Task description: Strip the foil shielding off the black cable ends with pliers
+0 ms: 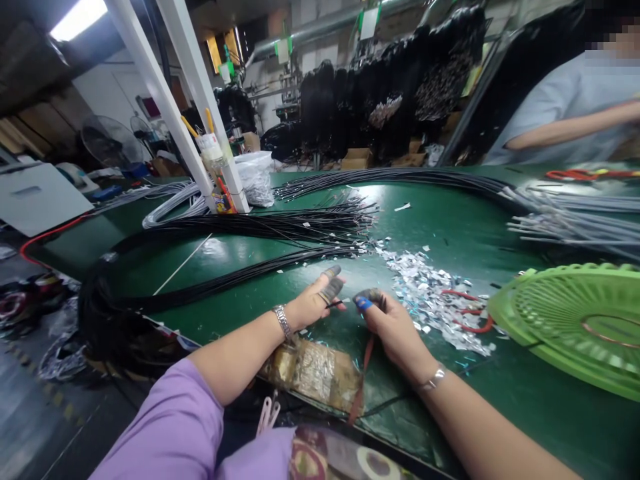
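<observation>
My left hand (316, 299), with tape on its fingers, is closed on a thin black cable (334, 305) whose pale tip pokes out to the right. Facing it a short gap away is my right hand (393, 323), its thumb wrapped in blue tape and its fingers pinched together; whatever is between them is too small to make out. Beyond my left hand lies a bundle of black cables (250, 267), ends pointing right. A heap of white and blue scraps (425, 293) spreads past my right hand. Under my wrists sits a brown tape-covered block (320, 373) at the table edge.
A green plastic basket (520, 307) stands at the right on the green table (450, 233). More black cables (300, 223) and grey cables (560, 227) lie farther back. White posts (193, 100) rise from the table beside a clear bag (254, 179). A co-worker (560, 107) is across the table.
</observation>
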The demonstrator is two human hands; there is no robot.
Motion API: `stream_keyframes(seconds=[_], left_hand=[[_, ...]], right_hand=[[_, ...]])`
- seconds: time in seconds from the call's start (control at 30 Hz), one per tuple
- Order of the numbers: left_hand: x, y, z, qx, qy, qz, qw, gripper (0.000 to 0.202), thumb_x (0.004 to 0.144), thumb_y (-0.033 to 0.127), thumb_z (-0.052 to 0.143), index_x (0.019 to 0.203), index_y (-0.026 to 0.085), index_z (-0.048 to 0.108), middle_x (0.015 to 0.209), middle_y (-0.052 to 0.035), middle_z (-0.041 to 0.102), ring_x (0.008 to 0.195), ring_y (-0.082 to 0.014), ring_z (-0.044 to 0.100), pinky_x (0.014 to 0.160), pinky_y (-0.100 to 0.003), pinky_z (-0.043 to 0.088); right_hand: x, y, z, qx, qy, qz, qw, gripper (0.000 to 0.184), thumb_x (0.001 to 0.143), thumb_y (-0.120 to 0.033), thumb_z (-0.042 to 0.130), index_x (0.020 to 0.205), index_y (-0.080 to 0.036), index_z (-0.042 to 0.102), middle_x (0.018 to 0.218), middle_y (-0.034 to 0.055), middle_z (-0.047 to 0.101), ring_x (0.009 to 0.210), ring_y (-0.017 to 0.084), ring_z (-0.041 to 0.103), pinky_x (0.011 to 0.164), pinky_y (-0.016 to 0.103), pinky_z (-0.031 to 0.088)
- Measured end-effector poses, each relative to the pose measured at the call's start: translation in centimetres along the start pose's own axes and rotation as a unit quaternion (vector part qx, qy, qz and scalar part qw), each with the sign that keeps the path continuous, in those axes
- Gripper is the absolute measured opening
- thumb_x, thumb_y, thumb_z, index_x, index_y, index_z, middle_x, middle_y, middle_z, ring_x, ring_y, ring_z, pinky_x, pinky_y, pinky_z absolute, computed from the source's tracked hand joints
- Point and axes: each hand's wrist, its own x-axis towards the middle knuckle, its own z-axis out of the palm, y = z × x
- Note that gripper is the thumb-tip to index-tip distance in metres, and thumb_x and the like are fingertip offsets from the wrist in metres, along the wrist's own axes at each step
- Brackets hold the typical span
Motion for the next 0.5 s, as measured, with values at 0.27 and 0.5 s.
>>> stream_keyframes(seconds=[0.27,0.5], left_hand=[[0.1,-0.4,0.0,0.027,-0.026,-0.011,0.999,0.067,0.086,0.058,0.044,0.139,0.019,0.031,0.079,-0.0014,0.058,0.045,-0.0035,0.044,0.041,-0.015,0.037],[-0.3,1.3,-1.5,0.164,-0.126,-0.119,0.971,0.015,0.084,0.027,0.051,0.082,0.012,0.054,0.063,0.0009,0.060,0.036,-0.0044,0.045,0.034,-0.015,0.030]], right_hand=[[-0.1,0.1,0.0,-0.077,-0.083,-0.054,0.992,0.025,0.069,-0.045,0.066,0.074,-0.021,0.062,0.072,0.0033,0.066,0.068,0.019,0.057,0.068,0.032,0.046],[-0.6,-0.2,0.4,0.022,-0.036,0.011,0.999,0.037,0.066,-0.055,0.069,0.071,-0.019,0.058,0.047,-0.0076,0.039,0.043,0.009,0.032,0.041,0.023,0.026]])
